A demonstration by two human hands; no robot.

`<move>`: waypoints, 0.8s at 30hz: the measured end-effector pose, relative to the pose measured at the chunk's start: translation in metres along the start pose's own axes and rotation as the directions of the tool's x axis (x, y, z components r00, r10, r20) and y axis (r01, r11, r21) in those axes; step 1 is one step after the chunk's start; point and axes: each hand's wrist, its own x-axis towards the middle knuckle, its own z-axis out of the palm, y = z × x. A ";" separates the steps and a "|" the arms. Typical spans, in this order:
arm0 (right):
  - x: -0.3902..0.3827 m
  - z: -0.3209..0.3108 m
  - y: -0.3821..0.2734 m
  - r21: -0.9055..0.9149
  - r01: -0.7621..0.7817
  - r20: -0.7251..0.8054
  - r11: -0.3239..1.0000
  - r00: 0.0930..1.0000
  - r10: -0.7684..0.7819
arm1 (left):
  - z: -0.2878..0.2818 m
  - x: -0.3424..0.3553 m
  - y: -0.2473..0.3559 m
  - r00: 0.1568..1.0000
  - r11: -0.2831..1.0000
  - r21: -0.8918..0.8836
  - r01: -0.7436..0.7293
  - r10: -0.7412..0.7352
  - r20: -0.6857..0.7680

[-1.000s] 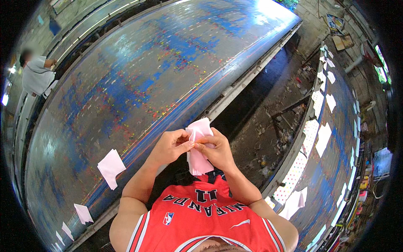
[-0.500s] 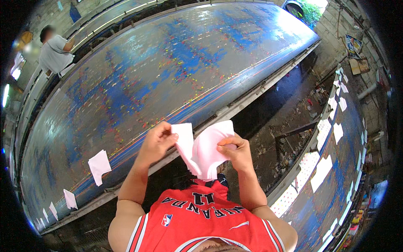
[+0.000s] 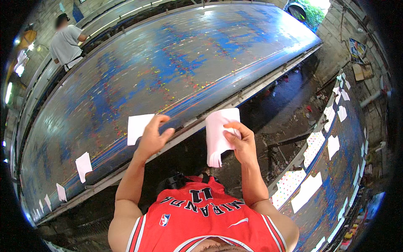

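Observation:
My right hand [image 3: 243,142] grips a folded stack of pale pink-white cloth pieces [image 3: 216,133], thumb on top. The stack curves over at its upper end, and the layered lower edges hang down over the gap in front of my body. At the near edge of the long table, my left hand [image 3: 150,137] is open, thumb and forefinger apart and a little blurred. A single white cloth piece [image 3: 136,126] lies on the table just left of these fingers, its right part hidden behind them. Farther left, another cut piece [image 3: 84,166] lies along the same edge.
The long table [image 3: 168,75] has a grey surface with blue patches and coloured specks. A second table [image 3: 310,218] curves along my right with white and dotted pieces [image 3: 314,148]. Debris covers the floor [image 3: 268,126] between them. A person [image 3: 67,44] stands beyond the far left edge.
My left hand has moved away from the stack to the table, where one more piece now lies. The stack stays in my right hand. The row of pieces has shifted left in view.

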 end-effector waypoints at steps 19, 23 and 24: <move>-0.012 -0.138 -0.046 0.362 0.353 -0.378 0.863 0.902 -0.210 | 0.131 0.100 0.049 0.389 0.937 -0.241 0.254 0.130 0.912; -0.006 -0.154 -0.041 0.384 0.363 -0.420 0.849 0.887 -0.190 | 0.138 0.113 0.040 0.392 0.873 -0.306 0.379 0.149 0.908; -0.003 -0.159 -0.039 0.362 0.354 -0.453 0.862 0.875 -0.169 | 0.142 0.115 0.035 0.403 0.858 -0.319 0.402 0.147 0.903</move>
